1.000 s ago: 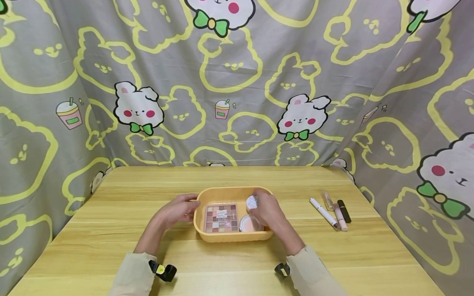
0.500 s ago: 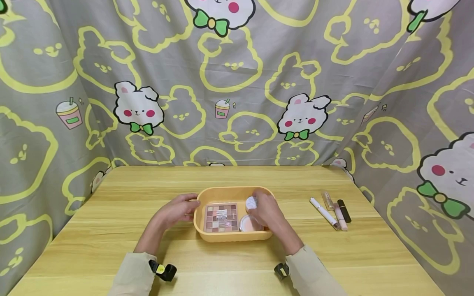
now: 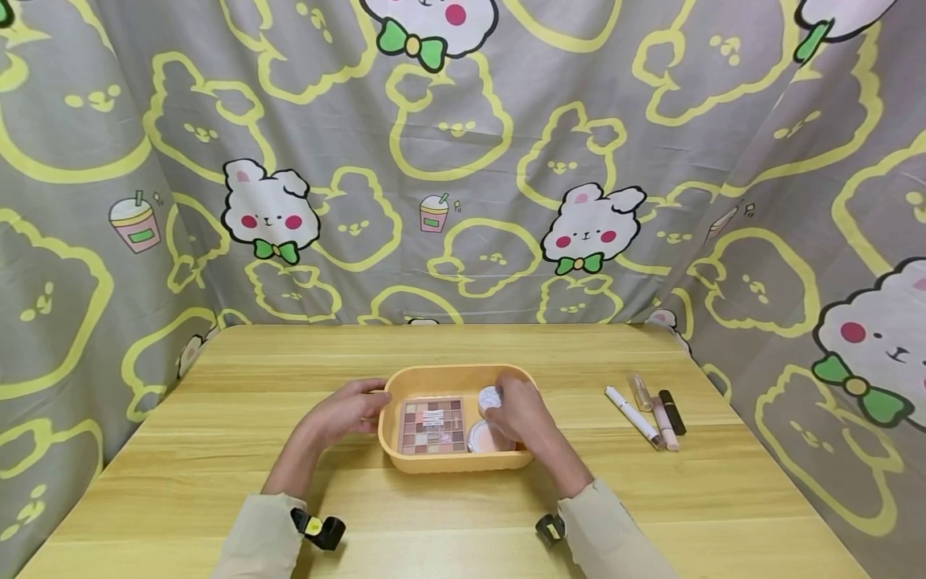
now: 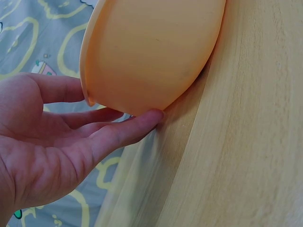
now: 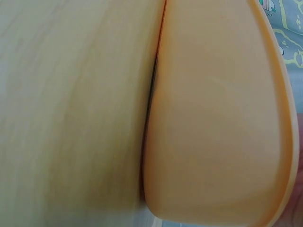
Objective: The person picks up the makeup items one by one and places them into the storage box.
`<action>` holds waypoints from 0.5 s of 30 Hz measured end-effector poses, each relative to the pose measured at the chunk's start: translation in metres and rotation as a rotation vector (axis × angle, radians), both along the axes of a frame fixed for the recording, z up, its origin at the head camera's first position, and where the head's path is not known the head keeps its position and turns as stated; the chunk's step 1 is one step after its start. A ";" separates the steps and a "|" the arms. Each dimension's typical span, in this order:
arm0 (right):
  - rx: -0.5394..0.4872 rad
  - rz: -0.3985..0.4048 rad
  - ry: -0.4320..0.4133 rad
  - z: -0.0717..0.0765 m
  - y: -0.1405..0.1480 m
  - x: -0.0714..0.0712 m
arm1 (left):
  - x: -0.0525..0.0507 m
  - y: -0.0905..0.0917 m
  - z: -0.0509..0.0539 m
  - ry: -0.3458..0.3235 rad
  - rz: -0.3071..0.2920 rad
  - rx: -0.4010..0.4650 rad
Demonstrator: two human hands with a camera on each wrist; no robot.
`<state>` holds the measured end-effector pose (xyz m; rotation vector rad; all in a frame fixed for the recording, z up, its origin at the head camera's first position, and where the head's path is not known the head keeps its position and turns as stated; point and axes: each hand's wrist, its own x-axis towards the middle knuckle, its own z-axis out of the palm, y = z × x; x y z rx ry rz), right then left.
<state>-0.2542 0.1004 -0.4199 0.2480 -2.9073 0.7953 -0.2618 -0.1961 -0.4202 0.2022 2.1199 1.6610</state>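
A yellow-orange basket (image 3: pixel 456 464) stands at the middle of the table. In it lies an eyeshadow palette (image 3: pixel 432 426) with many small squares, on the left. A round compact (image 3: pixel 489 438) with a pinkish face sits to its right. My right hand (image 3: pixel 522 410) reaches into the basket and pinches a small round white case (image 3: pixel 489 400) with a marbled top, behind the compact. My left hand (image 3: pixel 354 410) rests against the basket's left end. In the left wrist view its fairly straight fingers (image 4: pixel 132 127) touch the outer wall and rim. The right wrist view shows mainly the basket's outside.
Right of the basket lie a white pen-like stick (image 3: pixel 633 416), a clear tube (image 3: pixel 640 394), a pink tube (image 3: pixel 665 425) and a black tube (image 3: pixel 672 412). A patterned curtain (image 3: pixel 463 161) encloses the wooden table (image 3: pixel 427 523) at the back and sides.
The white case in my right hand has shifted very slightly left and toward me inside the basket. My left hand and the basket stay in place.
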 end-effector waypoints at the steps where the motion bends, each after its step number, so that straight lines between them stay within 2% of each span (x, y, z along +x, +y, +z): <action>1: -0.001 -0.003 -0.004 0.000 0.000 0.000 | 0.000 0.000 0.000 -0.001 0.001 0.000; 15: -0.033 0.006 -0.095 0.003 -0.004 0.003 | 0.000 0.000 0.001 -0.003 0.001 -0.003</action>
